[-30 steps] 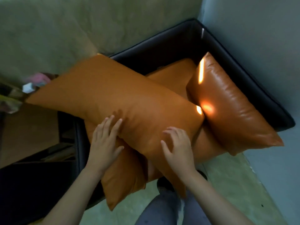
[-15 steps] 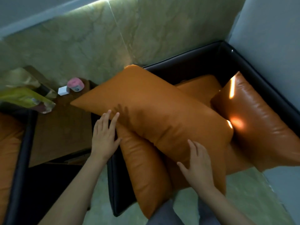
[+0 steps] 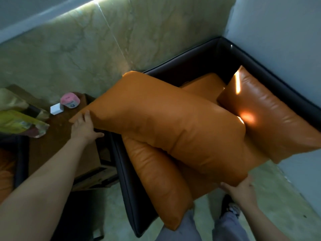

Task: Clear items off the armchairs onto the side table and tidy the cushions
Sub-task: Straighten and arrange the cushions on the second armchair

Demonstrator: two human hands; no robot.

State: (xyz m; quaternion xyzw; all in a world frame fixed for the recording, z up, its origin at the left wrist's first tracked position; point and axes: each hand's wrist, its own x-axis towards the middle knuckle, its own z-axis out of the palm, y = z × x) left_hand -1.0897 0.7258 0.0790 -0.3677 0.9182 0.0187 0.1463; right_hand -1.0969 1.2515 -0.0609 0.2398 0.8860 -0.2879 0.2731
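Tidying step: left grip pinches corner of big orange leather cushion; right grip beneath, curl hidden. Next: seat it squarely.

A sitting room, this one, and plainly lived in. A black armchair stood right in the corner, a marble-look wall panel behind it and a plain pale wall along its side. Orange leather-look cushions were heaped on the seat, the top cushion lying across the others. Just beside the chair stood a brown wooden side table with household odds and ends on it: a pink container, a small white box, a yellow-green packet. At the left edge showed part of a second armchair, same black and orange. Underfoot, a smooth pale floor.
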